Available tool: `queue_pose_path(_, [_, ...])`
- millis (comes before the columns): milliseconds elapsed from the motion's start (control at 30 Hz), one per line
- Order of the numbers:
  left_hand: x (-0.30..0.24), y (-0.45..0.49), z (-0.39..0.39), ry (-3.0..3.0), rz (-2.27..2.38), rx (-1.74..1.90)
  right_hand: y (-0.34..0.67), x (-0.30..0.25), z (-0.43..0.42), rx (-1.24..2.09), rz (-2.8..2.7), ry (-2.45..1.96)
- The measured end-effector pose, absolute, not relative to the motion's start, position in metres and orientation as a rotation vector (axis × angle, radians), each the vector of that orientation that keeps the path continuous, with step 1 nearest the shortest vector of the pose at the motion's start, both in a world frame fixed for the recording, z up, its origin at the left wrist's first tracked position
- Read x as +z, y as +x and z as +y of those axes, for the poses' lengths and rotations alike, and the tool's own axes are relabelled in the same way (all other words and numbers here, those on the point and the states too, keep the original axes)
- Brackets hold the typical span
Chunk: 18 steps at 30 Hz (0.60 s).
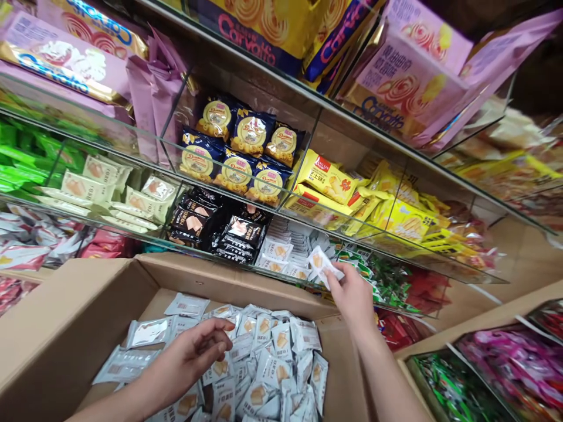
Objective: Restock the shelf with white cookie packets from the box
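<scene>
My right hand [352,293] pinches a small white snack packet [324,266] by its lower right end, held up at the front glass of a shelf compartment. Behind and left of it, similar white packets [279,252] stand in rows inside that compartment. Over the open cardboard box [101,293] hovers my left hand [197,351], fingers loosely curled and apart, with nothing in them. Beneath it the box holds a heap of the same white packets [272,363], each printed with a picture of a pale brown snack.
Black packets [196,220] and cream packets [94,181] fill compartments to the left; green packets [387,275] lie to the right. Above are navy cookie bags [237,146] and yellow packets [325,181]. Glass dividers and shelf edges [264,205] run across. Another bin holds pink packets [514,363].
</scene>
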<state>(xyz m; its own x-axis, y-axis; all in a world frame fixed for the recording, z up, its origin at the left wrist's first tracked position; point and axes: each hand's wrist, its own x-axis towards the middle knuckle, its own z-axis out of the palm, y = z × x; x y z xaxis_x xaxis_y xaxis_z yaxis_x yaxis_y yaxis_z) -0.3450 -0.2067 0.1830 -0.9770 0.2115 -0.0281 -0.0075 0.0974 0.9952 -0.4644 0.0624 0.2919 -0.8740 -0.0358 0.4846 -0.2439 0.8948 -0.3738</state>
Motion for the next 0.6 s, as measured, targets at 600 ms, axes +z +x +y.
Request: queue_pose_path(600, [0.188,-0.334,-0.204,0.275,2.328,1.620,-0.533,0.290,0.019,-0.224,-2.955,0.121])
